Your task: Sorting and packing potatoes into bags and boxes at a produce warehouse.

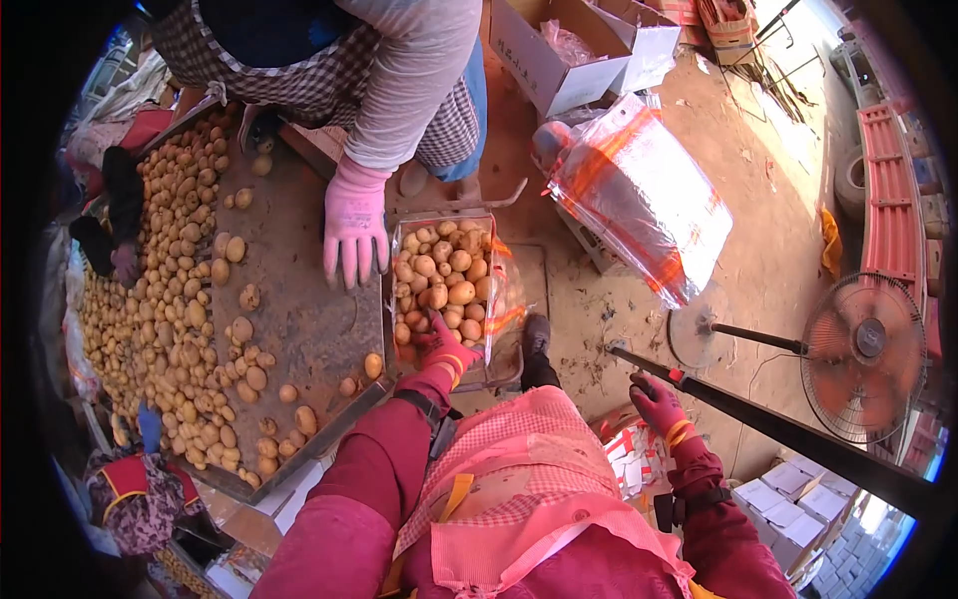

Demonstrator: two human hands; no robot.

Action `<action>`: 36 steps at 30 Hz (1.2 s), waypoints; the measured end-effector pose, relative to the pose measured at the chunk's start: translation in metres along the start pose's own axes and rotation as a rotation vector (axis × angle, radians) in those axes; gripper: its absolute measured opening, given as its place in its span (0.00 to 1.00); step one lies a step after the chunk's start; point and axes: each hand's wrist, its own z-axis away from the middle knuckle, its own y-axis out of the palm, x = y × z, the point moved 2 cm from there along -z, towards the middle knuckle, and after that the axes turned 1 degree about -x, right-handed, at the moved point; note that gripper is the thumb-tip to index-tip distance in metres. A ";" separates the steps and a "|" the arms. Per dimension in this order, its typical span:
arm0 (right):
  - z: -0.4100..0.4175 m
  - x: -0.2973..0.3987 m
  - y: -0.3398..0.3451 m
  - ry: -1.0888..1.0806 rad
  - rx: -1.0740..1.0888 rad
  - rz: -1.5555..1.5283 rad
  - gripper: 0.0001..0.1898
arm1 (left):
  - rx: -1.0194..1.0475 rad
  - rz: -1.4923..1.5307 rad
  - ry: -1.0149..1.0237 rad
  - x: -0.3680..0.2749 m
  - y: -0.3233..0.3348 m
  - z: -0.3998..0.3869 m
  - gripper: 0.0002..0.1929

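Observation:
My left hand, in a red-pink glove, is over the near end of a box lined with clear plastic film. Its fingers are spread and reach onto the potatoes that fill the box. No potato shows in its grip. My right hand, gloved alike, hangs at my right side, next to a dark metal bar. Its fingers are partly curled, and whether they hold anything is not visible. Left of the box is a metal sorting table, with many loose potatoes heaped along its far left side.
Opposite me a person in a checked apron holds a pink-gloved hand over the table edge. Other workers' hands reach in from the left. A filled foil-like bag, open cartons and a pedestal fan stand to the right.

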 end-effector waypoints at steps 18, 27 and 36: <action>-0.103 0.136 0.153 -0.904 0.380 0.734 0.30 | -0.206 0.322 0.308 0.006 -0.010 0.028 0.45; -0.094 0.071 0.207 0.440 1.210 0.221 0.21 | -0.155 0.362 0.638 0.068 -0.023 0.144 0.32; -0.263 0.164 0.089 -0.159 0.550 -0.609 0.32 | -0.233 0.561 0.702 0.069 -0.027 0.139 0.23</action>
